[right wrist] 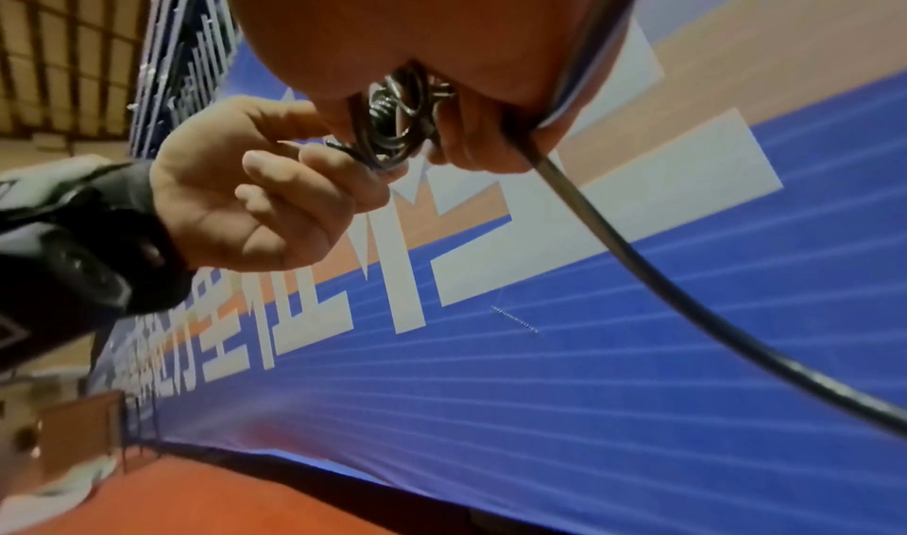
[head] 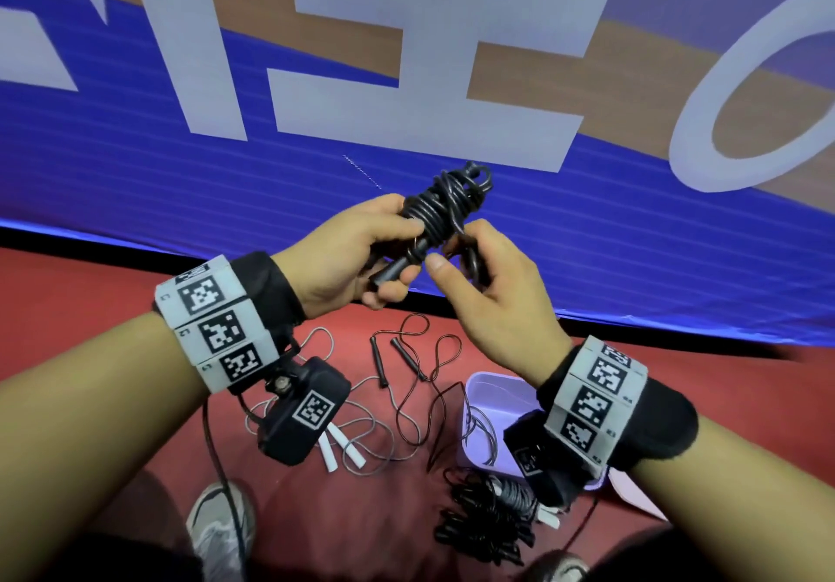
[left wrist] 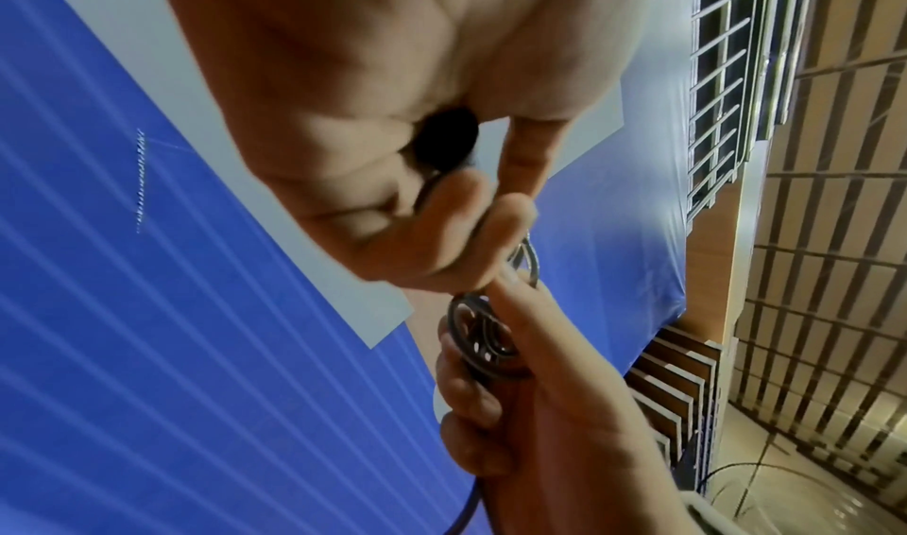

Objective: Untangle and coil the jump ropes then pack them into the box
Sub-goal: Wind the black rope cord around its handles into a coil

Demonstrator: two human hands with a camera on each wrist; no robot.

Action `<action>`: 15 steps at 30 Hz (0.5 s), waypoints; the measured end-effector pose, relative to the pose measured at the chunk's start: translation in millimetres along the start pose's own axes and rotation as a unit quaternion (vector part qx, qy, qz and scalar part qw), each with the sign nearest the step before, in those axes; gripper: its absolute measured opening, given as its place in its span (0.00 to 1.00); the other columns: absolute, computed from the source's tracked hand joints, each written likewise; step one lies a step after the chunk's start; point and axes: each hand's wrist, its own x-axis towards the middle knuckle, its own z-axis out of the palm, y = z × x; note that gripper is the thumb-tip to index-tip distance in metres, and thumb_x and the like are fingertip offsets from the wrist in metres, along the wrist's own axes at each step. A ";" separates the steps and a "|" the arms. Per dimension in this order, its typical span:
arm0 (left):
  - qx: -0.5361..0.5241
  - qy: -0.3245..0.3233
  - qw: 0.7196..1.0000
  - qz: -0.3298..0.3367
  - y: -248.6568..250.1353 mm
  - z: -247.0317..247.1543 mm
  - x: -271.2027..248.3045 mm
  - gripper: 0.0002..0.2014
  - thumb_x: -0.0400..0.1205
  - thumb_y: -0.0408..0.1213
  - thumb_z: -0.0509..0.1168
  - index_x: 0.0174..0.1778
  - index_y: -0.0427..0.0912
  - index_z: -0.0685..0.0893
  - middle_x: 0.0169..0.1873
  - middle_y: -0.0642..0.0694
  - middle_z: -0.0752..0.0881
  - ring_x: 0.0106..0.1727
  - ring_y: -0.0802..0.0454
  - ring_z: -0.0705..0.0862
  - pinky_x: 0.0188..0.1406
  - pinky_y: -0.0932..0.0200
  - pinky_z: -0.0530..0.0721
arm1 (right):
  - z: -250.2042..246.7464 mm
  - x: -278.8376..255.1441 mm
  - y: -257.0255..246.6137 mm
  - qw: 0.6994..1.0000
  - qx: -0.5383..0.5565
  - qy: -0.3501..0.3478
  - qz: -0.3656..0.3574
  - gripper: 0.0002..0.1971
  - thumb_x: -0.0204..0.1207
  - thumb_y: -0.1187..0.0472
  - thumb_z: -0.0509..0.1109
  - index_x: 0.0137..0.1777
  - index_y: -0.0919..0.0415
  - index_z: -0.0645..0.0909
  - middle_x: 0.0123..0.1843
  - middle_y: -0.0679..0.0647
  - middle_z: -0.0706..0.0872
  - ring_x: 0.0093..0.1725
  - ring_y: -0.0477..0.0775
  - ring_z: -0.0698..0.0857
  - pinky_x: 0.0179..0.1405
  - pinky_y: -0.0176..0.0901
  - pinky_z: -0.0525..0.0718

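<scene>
Head view: black jump rope (head: 445, 206) coiled round its handles, long axis slanting up and away; left hand (head: 357, 252) gripping handle end, right hand (head: 479, 274) pinching loose loop just beside; box (head: 492, 392) below right hand.

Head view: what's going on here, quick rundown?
A person stands over a red floor, winding a black jump rope into a tight bundle around its handles. The left hand grips the bundle; the right hand pinches the loose cord end beside it, apparently finishing the wrap. Below, a lilac box holds some grey cord. Still loose on the floor: a white-handled rope and a thin black rope. A few wound bundles lie beside the box.
</scene>
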 end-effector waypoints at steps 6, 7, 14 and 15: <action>0.160 0.024 0.986 -0.031 -0.6 4.1 -1.4 0.27 0.82 0.67 0.51 0.52 0.45 0.78 0.25 0.43 0.80 0.20 0.48 0.78 0.22 0.60 0.75 | 8.8 -5.9 6.4 0.981 -0.178 -0.033 -0.075 0.13 0.78 0.38 0.62 0.53 0.44 0.69 0.43 0.44 0.69 0.37 0.49 0.73 0.27 0.44 0.73; 0.166 0.028 0.985 -0.032 -1.1 2.9 -1.3 0.26 0.83 0.64 0.52 0.55 0.43 0.77 0.26 0.43 0.80 0.20 0.48 0.78 0.22 0.59 0.76 | 10.0 -6.3 6.4 0.977 -0.196 -0.034 -0.082 0.14 0.78 0.38 0.62 0.54 0.44 0.69 0.43 0.44 0.69 0.36 0.50 0.73 0.25 0.43 0.72; 0.164 0.017 0.985 -0.054 1.6 -9.7 -3.6 0.18 0.88 0.55 0.54 0.55 0.42 0.77 0.34 0.38 0.86 0.27 0.46 0.81 0.31 0.50 0.84 | 14.0 -3.3 3.0 0.943 -0.306 -0.019 -0.131 0.12 0.77 0.48 0.70 0.51 0.53 0.73 0.43 0.49 0.72 0.33 0.57 0.76 0.19 0.39 0.67; 0.164 0.021 0.985 -0.046 1.2 -7.4 -4.2 0.18 0.87 0.57 0.54 0.52 0.44 0.75 0.33 0.39 0.84 0.25 0.47 0.79 0.29 0.52 0.82 | 14.8 -2.2 2.1 0.941 -0.311 -0.016 -0.134 0.12 0.77 0.49 0.70 0.52 0.54 0.74 0.42 0.49 0.72 0.33 0.57 0.76 0.19 0.39 0.66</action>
